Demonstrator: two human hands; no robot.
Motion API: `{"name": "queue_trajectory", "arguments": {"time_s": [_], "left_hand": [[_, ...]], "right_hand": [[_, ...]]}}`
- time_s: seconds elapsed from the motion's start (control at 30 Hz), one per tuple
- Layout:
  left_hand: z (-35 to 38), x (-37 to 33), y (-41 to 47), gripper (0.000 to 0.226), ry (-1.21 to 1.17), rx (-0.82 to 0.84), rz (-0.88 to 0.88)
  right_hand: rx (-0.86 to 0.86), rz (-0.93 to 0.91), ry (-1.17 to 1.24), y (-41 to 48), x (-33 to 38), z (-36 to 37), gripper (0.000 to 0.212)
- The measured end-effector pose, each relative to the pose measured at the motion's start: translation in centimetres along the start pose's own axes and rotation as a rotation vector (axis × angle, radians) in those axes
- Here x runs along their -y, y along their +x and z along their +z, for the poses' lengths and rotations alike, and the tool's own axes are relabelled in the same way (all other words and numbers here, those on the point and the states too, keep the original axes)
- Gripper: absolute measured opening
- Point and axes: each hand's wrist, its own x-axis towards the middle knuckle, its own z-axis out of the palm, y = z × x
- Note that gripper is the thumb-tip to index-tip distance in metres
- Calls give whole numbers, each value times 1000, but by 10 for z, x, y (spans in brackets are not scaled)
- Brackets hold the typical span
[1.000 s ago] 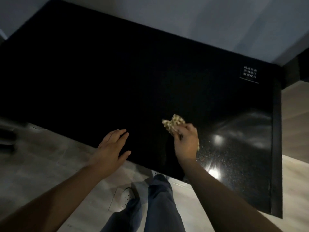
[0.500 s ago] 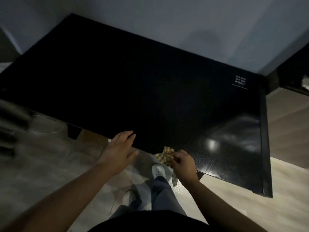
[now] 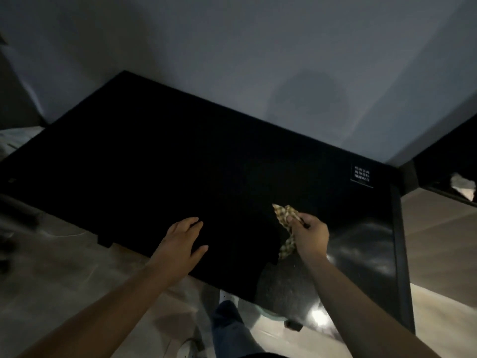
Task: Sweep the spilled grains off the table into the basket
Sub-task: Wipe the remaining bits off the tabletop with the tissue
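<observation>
Both arms reach forward over the black bench (image 3: 180, 164), and it is dark out here. The left hand (image 3: 180, 244) is laid out flat at the near edge, palm down, fingers straight and close together and pointing away from the body, thumb spread out to the side. It is released and grasps nothing. Whether the palm actually presses on the surface, I cannot tell.

Over to the right hand (image 3: 309, 236), further in and well apart from the left, wrist cocked and fingers curled in tight. It pinches a checked cloth (image 3: 284, 220) between thumb and fingertips. One end of the cloth pokes up and to the left of the knuckles; the other hangs below the hand towards the bench.

Just beside that hand the surface turns glossy and speckled under the light. The grains cannot be picked out from that speckle. A pale curved rim (image 3: 272, 316) peeks out below the near edge of the bench; what it belongs to is unclear.

A white label (image 3: 362, 177) sits at the far right corner. Below, a trouser leg (image 3: 232, 329) and a white shoe (image 3: 227, 297) stand on the floor (image 3: 64, 267).
</observation>
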Motion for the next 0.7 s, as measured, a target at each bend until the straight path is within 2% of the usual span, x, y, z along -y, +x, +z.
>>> {"name": "queue_trajectory", "arguments": {"time_s": [0.13, 0.37, 0.7], "left_hand": [[-12, -13, 46, 63, 12, 20, -34], [-10, -32, 152, 65, 63, 204, -82], [5, -22, 260, 86, 324, 285, -128]], "right_hand": [[1, -18, 12, 69, 19, 3, 26], [-45, -103, -24, 203, 29, 14, 26], [-109, -195, -149, 332, 45, 59, 23]]}}
